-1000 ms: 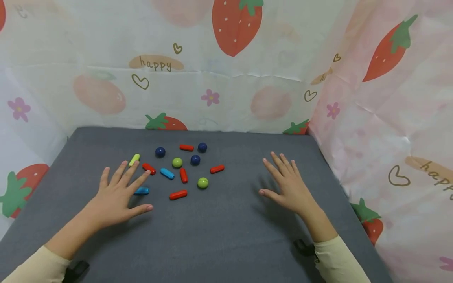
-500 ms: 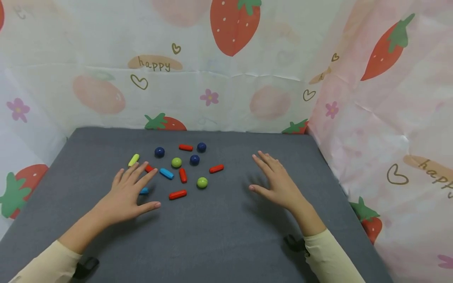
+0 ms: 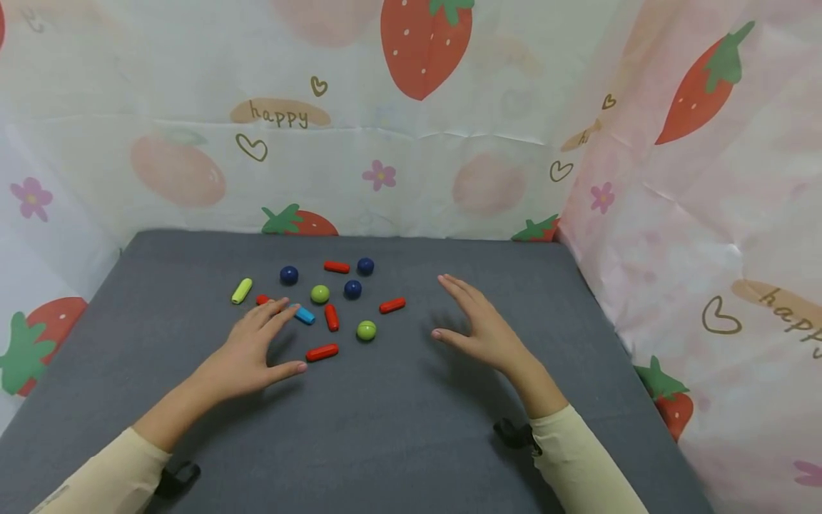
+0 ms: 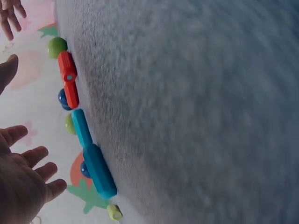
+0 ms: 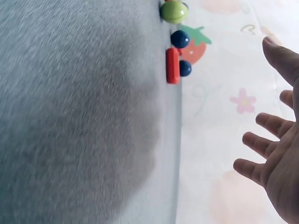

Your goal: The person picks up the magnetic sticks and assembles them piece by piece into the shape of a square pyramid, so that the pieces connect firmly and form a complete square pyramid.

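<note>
Small wooden pieces lie scattered on a grey mat [image 3: 398, 428]: red capsules [image 3: 322, 352], blue capsules [image 3: 305, 315], a yellow-green capsule [image 3: 241, 290], green balls [image 3: 367, 330] and navy balls [image 3: 352, 289]. My left hand [image 3: 272, 341] is spread flat at the left side of the cluster, fingertips by a blue capsule and a half-hidden red capsule [image 3: 261, 299]. It holds nothing. In the left wrist view a second blue capsule [image 4: 99, 170] lies just under the left hand [image 4: 23, 186]. My right hand [image 3: 459, 314] hovers with straight fingers right of the cluster, nearest a red capsule [image 3: 392, 305], touching nothing.
Strawberry-print cloth walls [image 3: 411, 143] close in the mat at the back, left and right. The right wall [image 3: 693, 250] stands close to my right arm. Bare mat stretches between the cluster and the near edge.
Both hands have moved inward toward the cluster. The left hand slid right, covering one blue capsule and part of a red one. The right hand shifted left toward the red capsule.
</note>
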`<state>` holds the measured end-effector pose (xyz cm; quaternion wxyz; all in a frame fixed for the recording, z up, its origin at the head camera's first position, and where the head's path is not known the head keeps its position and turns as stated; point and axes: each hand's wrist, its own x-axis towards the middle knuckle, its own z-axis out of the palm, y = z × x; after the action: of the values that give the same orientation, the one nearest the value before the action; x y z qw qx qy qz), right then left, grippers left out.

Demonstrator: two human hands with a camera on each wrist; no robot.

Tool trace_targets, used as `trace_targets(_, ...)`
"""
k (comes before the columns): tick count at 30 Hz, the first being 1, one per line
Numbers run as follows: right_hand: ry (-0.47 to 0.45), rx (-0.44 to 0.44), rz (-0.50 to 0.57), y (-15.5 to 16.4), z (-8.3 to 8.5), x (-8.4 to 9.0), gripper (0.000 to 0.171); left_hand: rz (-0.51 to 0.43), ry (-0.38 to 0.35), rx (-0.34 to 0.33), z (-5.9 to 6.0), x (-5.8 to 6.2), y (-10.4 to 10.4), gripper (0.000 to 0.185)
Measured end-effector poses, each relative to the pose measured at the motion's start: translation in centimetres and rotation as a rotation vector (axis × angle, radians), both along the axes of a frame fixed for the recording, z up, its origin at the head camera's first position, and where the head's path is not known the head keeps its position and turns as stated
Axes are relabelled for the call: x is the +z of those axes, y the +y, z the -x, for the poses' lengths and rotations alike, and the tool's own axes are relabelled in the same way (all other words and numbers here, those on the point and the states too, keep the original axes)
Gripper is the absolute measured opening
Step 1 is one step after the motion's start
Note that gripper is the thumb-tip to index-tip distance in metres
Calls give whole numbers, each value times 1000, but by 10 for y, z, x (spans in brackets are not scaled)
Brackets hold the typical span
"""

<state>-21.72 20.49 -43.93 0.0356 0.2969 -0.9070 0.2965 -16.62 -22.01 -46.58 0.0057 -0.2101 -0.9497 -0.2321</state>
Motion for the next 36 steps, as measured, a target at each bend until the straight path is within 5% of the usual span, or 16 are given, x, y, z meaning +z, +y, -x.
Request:
trace_targets(18, -148, 24, 89, -31, 10, -5, 86, -183, -151, 30, 8, -9, 18, 89)
trace_targets(36, -223, 68, 103, -61, 18, -11, 77, -232, -190, 36, 17, -22, 27, 65)
